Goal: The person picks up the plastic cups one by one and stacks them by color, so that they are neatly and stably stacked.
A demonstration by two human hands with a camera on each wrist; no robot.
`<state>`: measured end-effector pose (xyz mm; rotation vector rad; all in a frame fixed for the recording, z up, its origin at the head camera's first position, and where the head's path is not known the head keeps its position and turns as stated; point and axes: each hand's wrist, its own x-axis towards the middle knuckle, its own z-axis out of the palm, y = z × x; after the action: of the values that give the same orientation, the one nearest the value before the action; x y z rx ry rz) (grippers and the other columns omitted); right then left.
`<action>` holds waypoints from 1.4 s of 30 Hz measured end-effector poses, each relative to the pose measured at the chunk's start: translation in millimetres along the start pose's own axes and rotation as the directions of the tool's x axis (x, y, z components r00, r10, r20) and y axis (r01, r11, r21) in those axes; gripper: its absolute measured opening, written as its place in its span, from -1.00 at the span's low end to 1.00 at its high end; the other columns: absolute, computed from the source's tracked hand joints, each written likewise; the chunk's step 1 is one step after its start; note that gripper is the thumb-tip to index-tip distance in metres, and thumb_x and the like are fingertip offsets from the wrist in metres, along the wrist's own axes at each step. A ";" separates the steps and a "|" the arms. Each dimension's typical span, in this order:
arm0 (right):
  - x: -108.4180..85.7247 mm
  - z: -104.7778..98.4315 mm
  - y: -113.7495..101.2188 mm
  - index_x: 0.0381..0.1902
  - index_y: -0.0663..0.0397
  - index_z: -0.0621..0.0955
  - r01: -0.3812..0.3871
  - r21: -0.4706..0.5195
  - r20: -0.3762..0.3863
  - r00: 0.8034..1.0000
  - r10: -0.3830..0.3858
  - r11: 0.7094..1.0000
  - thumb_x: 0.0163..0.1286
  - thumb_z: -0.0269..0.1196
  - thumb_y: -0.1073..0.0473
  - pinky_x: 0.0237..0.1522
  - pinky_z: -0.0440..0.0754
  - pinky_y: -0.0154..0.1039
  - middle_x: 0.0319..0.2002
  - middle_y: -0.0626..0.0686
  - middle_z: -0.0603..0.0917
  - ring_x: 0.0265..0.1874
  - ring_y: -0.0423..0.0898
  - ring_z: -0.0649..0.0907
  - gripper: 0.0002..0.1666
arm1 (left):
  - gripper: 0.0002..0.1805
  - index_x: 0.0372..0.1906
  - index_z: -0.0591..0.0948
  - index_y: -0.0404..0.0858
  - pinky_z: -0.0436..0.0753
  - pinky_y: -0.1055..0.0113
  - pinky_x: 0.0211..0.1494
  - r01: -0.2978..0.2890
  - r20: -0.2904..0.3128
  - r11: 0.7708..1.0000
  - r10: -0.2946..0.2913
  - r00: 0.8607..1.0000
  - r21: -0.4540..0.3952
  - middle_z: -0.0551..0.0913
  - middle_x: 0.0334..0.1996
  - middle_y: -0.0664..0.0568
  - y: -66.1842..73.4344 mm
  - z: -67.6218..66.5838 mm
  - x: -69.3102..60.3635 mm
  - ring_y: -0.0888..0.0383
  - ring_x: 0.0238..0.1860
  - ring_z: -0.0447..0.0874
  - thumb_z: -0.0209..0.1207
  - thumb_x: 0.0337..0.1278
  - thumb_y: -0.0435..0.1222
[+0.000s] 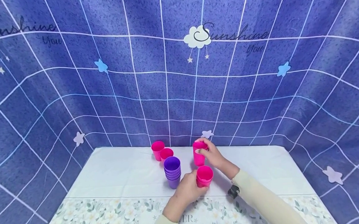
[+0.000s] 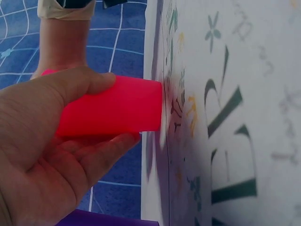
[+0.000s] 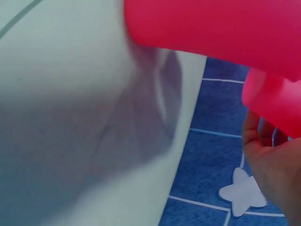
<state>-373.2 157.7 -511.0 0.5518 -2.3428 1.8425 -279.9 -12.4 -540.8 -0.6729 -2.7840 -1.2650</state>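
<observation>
"Where are your hands?"

"My left hand [image 1: 187, 187] is wrapped round a near pink cup [image 1: 204, 176], thumb against one side and fingers against the other, just right of the purple stack [image 1: 172, 174]. My right hand [image 1: 213, 156] pinches a far pink cup [image 1: 198, 159], farther back and to the right of the purple stack; I can't tell whether its base touches down."

"And the rest?"

"Two loose pink cups [image 1: 158, 151] stand behind the purple stack, a little to its left."

"How will the cups handle?"

"Light, I'd judge: thin, fairly stiff plastic, unlikely to break, though a hard squeeze could bow the wall. Smooth sides may slip, so I'd hold mid-wall with thumb opposite fingers, or pinch near the rim."
</observation>
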 end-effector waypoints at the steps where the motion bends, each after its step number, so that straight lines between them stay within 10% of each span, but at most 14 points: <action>1: -0.6 -0.6 -1.8 0.26 0.31 0.53 0.009 0.010 0.001 1.000 -0.009 1.000 0.42 0.21 0.35 0.01 0.63 -0.37 0.10 0.39 0.64 -0.08 -0.28 0.62 -0.54 | -0.53 0.02 0.66 -0.22 0.77 0.31 -0.05 0.003 0.001 1.000 -0.003 1.000 0.000 0.83 -0.19 0.02 -0.1 0.2 -0.1 0.24 -0.19 0.77 0.55 0.00 -0.23; 33: -29.0 -14.0 -29.2 0.19 0.50 0.46 0.141 0.197 0.138 0.976 -0.170 0.970 0.24 0.13 0.32 -0.09 0.66 -0.35 -0.05 -0.19 0.66 -0.11 -0.30 0.65 -0.44 | -0.52 0.03 0.66 -0.22 0.75 0.28 -0.06 0.034 0.011 0.999 -0.034 0.999 -0.015 0.82 -0.21 0.04 -2.9 2.0 0.8 0.28 -0.24 0.74 0.55 -0.04 -0.24; 42: -40.6 -12.1 -21.9 0.15 0.56 0.38 0.112 0.291 0.276 0.941 -0.196 0.950 0.20 0.22 0.35 -0.05 0.67 -0.40 -0.07 -0.12 0.62 -0.12 -0.31 0.64 -0.42 | -0.48 0.05 0.64 -0.27 0.77 0.25 -0.04 0.047 0.027 0.999 -0.047 0.999 -0.005 0.80 -0.20 0.01 -4.0 1.4 -0.2 0.26 -0.22 0.74 0.56 -0.04 -0.23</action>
<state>-329.6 173.6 -500.2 1.0914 -2.1423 2.1468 -281.1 -13.8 -544.6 -0.6329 -2.8352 -1.2815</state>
